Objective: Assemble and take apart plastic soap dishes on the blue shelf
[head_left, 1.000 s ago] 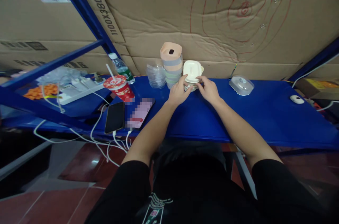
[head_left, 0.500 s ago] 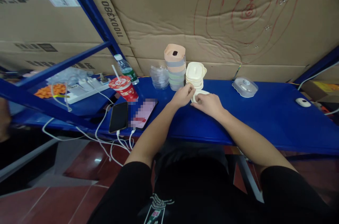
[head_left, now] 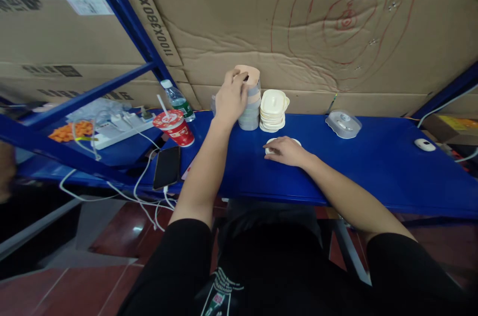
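Note:
My left hand (head_left: pixel 230 99) is at the upper part of a tall stack (head_left: pixel 249 119) of peach, grey and pale green pieces. Its fingers curl over the rim of the top peach sleeve (head_left: pixel 253 73), which has a dark oval opening, and the thumb lies along the side. Under my right hand (head_left: pixel 286 150), a cream plastic lid (head_left: pixel 297 141) is held on the blue table, mostly covered by the fingers. Between the hands, farther back, stands a pile of cream lids (head_left: pixel 274 106), slightly uneven.
Left on the blue table (head_left: pixel 358 171) are a red drink cup (head_left: pixel 175 129) with a straw, a water bottle (head_left: pixel 178 99) and a black phone (head_left: pixel 167 167) with white cables. A clear lid (head_left: pixel 343 124) and a white mouse (head_left: pixel 424 144) lie right. Cardboard (head_left: pixel 224 17) stands behind.
My left hand has left the cream lid and reached up and left to the peach top of the stack. My right hand has lowered the lid slightly toward me onto the table.

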### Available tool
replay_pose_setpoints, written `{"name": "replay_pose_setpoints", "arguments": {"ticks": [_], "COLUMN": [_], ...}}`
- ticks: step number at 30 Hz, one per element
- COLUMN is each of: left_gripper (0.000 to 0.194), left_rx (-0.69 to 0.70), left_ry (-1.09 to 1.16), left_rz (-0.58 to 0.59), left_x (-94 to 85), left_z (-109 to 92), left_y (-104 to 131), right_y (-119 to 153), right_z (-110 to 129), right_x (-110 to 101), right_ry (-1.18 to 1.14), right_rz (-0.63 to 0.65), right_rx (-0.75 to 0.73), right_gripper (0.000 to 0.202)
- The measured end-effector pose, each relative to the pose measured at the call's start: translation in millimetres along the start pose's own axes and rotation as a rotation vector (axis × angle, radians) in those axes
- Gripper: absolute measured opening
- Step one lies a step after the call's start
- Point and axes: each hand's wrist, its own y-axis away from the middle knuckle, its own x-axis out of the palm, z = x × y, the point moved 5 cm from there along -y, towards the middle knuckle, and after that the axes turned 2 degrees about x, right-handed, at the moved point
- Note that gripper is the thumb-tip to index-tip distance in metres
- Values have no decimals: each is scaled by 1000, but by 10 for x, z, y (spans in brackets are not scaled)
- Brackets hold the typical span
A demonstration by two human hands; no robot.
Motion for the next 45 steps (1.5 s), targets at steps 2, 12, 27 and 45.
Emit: {"name": "replay_pose_setpoints", "arguments": {"ticks": [2,12,27,45], "left_gripper": [33,39,46,35], "left_rx": [19,-30,-207,-150], "left_ry": [-11,12,258,-8], "left_rz": [75,-190,243,1007], "left_x": [60,-44,603,867], "left_z": [113,179,-386,-425], "left_y": [-69,-78,832,996], "right_y": [-4,11,359,307], "right_z": [0,-103,-582,-858], "right_x": [-9,-120,-903,-419], "right_ry": [-9,34,-324,82], "right_rz": [-14,-115,-696,455], "right_rx": [-29,24,354,669], "right_gripper": [39,40,81,60]}}
